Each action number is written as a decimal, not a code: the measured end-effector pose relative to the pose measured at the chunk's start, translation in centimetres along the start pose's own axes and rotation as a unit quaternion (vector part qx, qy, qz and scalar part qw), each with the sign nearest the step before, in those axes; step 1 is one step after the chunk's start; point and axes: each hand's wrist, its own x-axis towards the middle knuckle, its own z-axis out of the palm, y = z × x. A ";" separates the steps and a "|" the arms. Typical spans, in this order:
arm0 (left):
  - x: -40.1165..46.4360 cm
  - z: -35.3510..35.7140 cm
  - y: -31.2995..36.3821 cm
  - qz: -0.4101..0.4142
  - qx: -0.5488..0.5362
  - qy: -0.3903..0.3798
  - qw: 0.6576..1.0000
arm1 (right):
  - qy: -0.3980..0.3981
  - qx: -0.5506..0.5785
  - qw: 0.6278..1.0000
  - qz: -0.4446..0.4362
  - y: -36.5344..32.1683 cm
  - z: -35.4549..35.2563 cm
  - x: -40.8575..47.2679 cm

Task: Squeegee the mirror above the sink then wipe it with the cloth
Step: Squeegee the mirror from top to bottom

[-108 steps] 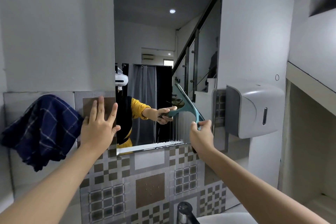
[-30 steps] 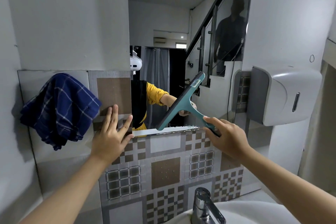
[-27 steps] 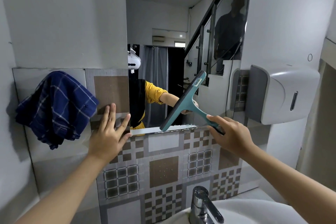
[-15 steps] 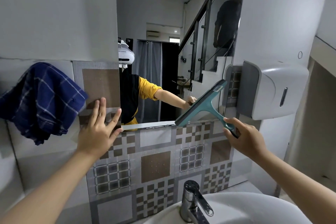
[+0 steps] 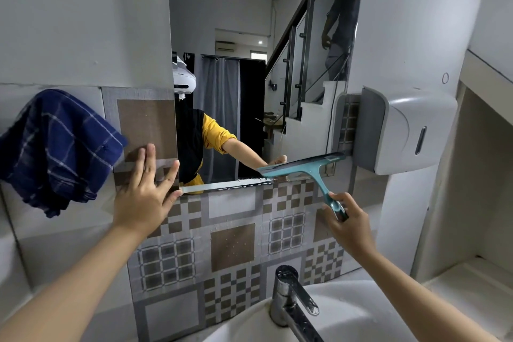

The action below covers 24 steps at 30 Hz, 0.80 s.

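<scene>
The tall mirror [image 5: 249, 64] hangs on the wall above the white sink [image 5: 347, 311]. My right hand [image 5: 348, 221] grips the handle of a teal squeegee [image 5: 304, 168], whose blade lies nearly level against the mirror's bottom right corner. A line of white foam runs along the mirror's lower edge, left of the blade. My left hand [image 5: 144, 194] presses flat, fingers spread, on the tiled wall at the mirror's lower left corner. A dark blue checked cloth [image 5: 55, 147] hangs on the wall to the left.
A white and grey paper dispenser [image 5: 402, 130] juts from the wall just right of the mirror, close to the squeegee's end. A chrome tap [image 5: 291, 300] rises from the sink below. A recessed white shelf [image 5: 472, 280] lies at the far right.
My right hand has slid the squeegee rightward along the mirror's bottom edge and turned its blade from steeply tilted to almost level. My left hand has stayed pressed on the wall.
</scene>
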 end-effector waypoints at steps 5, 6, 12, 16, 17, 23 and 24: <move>0.0 0.0 0.0 0.001 -0.006 0.003 1.000 | 0.009 0.088 0.994 0.059 -1.2 1.2 -1.0; 0.0 0.1 -0.1 0.001 -0.007 0.004 1.000 | 0.013 0.100 0.993 0.068 -1.4 1.4 -1.2; -0.1 0.2 0.0 0.002 -0.011 0.007 1.000 | 0.046 0.136 0.982 0.123 -3.2 2.4 -2.0; -0.1 0.2 0.0 0.000 -0.018 0.010 1.000 | 0.048 0.185 0.968 0.165 -4.9 3.1 -2.5; -0.1 0.2 0.1 0.000 -0.019 0.010 1.000 | 0.046 0.197 0.963 0.180 -5.4 3.2 -2.6; -0.1 0.1 0.1 0.001 -0.018 0.011 1.000 | 0.059 0.254 0.927 0.269 -8.6 4.7 -3.3; -0.1 0.1 0.1 0.001 -0.018 0.010 1.000 | 0.060 0.262 0.923 0.276 -9.2 5.2 -3.6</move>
